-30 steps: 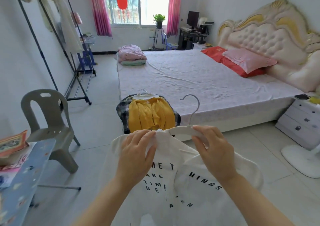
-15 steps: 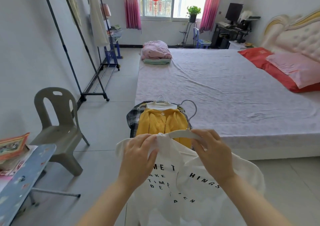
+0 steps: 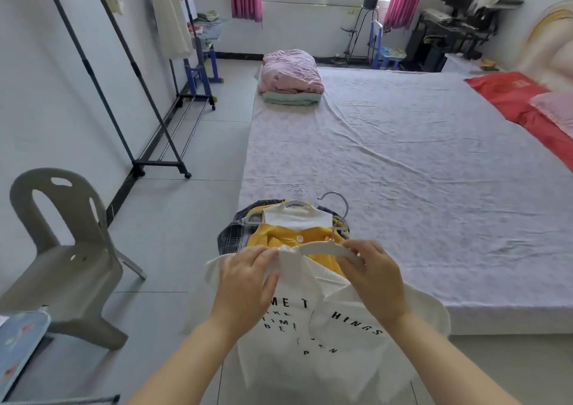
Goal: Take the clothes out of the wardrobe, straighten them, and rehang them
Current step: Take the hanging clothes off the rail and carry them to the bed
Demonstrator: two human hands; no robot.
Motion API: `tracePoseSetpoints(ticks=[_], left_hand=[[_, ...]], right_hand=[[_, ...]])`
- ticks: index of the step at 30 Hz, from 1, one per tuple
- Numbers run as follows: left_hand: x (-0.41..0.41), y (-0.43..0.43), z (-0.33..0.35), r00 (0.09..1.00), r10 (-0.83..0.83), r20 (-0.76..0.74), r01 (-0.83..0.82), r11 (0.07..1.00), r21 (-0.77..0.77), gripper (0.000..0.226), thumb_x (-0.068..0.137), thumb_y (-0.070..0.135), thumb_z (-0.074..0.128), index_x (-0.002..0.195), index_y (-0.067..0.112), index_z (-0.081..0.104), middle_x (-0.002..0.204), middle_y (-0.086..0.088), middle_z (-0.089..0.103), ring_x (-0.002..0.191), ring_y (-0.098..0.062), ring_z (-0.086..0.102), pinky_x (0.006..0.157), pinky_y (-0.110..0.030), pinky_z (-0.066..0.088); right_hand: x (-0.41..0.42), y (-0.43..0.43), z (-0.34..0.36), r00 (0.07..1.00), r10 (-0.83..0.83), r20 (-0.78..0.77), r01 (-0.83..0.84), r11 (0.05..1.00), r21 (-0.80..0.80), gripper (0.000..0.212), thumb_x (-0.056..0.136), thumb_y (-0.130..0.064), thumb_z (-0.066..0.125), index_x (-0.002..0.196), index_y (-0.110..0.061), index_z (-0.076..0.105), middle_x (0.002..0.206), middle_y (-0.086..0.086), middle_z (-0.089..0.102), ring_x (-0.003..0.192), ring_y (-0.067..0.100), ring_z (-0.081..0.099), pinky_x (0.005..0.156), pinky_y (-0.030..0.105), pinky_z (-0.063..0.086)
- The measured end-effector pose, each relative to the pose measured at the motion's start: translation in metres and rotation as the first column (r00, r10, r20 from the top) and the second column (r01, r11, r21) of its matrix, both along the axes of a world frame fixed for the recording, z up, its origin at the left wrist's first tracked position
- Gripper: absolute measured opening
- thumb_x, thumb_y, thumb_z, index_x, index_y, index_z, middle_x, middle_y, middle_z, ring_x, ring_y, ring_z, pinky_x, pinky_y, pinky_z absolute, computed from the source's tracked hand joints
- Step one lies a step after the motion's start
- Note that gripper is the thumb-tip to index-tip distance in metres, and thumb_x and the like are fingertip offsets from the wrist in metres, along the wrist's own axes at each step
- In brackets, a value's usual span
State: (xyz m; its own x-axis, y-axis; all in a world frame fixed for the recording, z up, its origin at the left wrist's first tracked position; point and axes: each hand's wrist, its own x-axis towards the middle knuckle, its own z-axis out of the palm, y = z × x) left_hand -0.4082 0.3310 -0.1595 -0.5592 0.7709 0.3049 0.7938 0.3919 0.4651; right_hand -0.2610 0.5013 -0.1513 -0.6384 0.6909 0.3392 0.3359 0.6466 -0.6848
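A white T-shirt with black lettering hangs in front of the person, held up at its neck by both hands, just short of the near corner of the bed. The left hand pinches the bunched collar cloth, fingers curled tight around it. The right hand grips the right arm of a white hanger, fingers closed over the bare plastic.

The hanger's long axis runs left to right between the two hands, nearly level, with its hook pointing up and away. Its left end disappears into the collar under the left hand. Its right end lies outside the shirt, and the right shoulder sags just below it. The right hand is the nearer one to that loose end, so seating it probably falls to that hand, while the left holds the neck open.

Just behind the hanger, a yellow cardigan tops a pile of hung clothes on the bed corner. The clothes rack stands well apart, ahead and to the left, so the rehanging looks to be a turn and a walk away.
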Motion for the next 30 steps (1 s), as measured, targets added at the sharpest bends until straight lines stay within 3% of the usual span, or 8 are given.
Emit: tracePoseSetpoints(ticks=[2, 5, 7, 10, 13, 16, 24, 30], left_hand=[[-0.024, 0.027, -0.008, 1.000, 0.015, 0.002, -0.015, 1.000, -0.007, 0.037, 0.085, 0.034, 0.045, 0.112, 0.018, 0.063, 0.109, 0.003, 0.064, 0.103, -0.020, 0.060, 0.086, -0.038, 0.039], [-0.060, 0.071, -0.024, 0.999, 0.033, 0.038, -0.029, 0.995, -0.093, 0.036, 0.087, 0.028, 0.055, 0.122, 0.019, 0.058, 0.119, 0.005, 0.061, 0.112, -0.016, 0.054, 0.097, -0.037, 0.032], [-0.082, 0.100, -0.035, 0.996, 0.045, 0.075, -0.026, 0.972, -0.232, 0.043, 0.092, 0.033, 0.049, 0.134, 0.021, 0.045, 0.133, 0.007, 0.050, 0.125, -0.011, 0.041, 0.108, -0.035, 0.019], [-0.111, 0.141, -0.047, 0.989, 0.112, 0.093, -0.079, 0.952, -0.296, 0.047, 0.095, 0.038, 0.041, 0.140, 0.026, 0.034, 0.141, 0.013, 0.038, 0.132, -0.005, 0.028, 0.111, -0.029, 0.008], [-0.137, 0.174, -0.052, 0.985, 0.151, 0.088, -0.119, 0.949, -0.293, 0.046, 0.094, 0.036, 0.042, 0.139, 0.028, 0.035, 0.139, 0.014, 0.039, 0.131, -0.004, 0.029, 0.110, -0.029, 0.013], [-0.156, 0.201, -0.059, 0.982, 0.174, 0.070, -0.143, 0.936, -0.322, 0.044, 0.093, 0.033, 0.045, 0.136, 0.025, 0.040, 0.134, 0.011, 0.044, 0.127, -0.009, 0.035, 0.104, -0.026, 0.016], [-0.167, 0.231, -0.071, 0.984, 0.138, 0.116, -0.079, 0.910, -0.408, 0.044, 0.094, 0.036, 0.042, 0.137, 0.026, 0.038, 0.137, 0.012, 0.041, 0.129, -0.007, 0.032, 0.106, -0.028, 0.017], [-0.171, 0.253, -0.053, 0.995, 0.027, 0.096, 0.022, 0.879, -0.476, 0.047, 0.095, 0.041, 0.039, 0.139, 0.029, 0.032, 0.142, 0.012, 0.036, 0.132, -0.008, 0.028, 0.109, -0.030, 0.016]], right_hand=[[-0.026, 0.029, -0.010, 1.000, 0.018, 0.009, -0.017, 0.997, -0.069, 0.012, 0.077, -0.015, 0.073, 0.087, -0.021, 0.068, 0.075, -0.023, 0.056, 0.078, -0.009, 0.052, 0.067, 0.002, 0.038], [-0.069, 0.077, -0.027, 0.998, 0.051, 0.036, -0.045, 0.987, -0.157, 0.010, 0.079, -0.016, 0.070, 0.081, -0.025, 0.066, 0.071, -0.019, 0.060, 0.070, 0.001, 0.053, 0.062, 0.008, 0.039], [-0.100, 0.109, -0.040, 0.993, 0.088, 0.084, -0.072, 0.982, -0.177, 0.006, 0.079, -0.017, 0.068, 0.080, -0.023, 0.065, 0.069, -0.016, 0.057, 0.066, 0.004, 0.052, 0.059, 0.011, 0.038], [-0.147, 0.159, -0.060, 0.961, 0.159, 0.225, -0.106, 0.968, -0.227, 0.007, 0.082, -0.024, 0.066, 0.088, -0.022, 0.065, 0.078, -0.013, 0.056, 0.072, 0.006, 0.052, 0.062, 0.018, 0.038], [-0.184, 0.202, -0.080, 0.901, 0.208, 0.382, -0.108, 0.958, -0.265, 0.025, 0.088, -0.027, 0.059, 0.112, -0.021, 0.059, 0.101, -0.005, 0.056, 0.094, 0.011, 0.050, 0.075, 0.025, 0.040], [-0.206, 0.235, -0.096, 0.854, 0.209, 0.477, -0.078, 0.957, -0.280, 0.034, 0.090, -0.024, 0.056, 0.123, -0.018, 0.052, 0.121, 0.000, 0.052, 0.117, 0.017, 0.041, 0.090, 0.030, 0.039], [-0.185, 0.249, -0.118, 0.815, 0.217, 0.538, -0.056, 0.953, -0.299, 0.032, 0.091, -0.023, 0.055, 0.121, -0.014, 0.056, 0.123, 0.002, 0.054, 0.116, 0.017, 0.046, 0.094, 0.024, 0.036], [-0.163, 0.237, -0.103, 0.793, 0.153, 0.590, 0.036, 0.954, -0.297, 0.039, 0.091, -0.026, 0.055, 0.128, -0.016, 0.048, 0.136, 0.001, 0.042, 0.125, 0.016, 0.040, 0.096, 0.025, 0.037]])
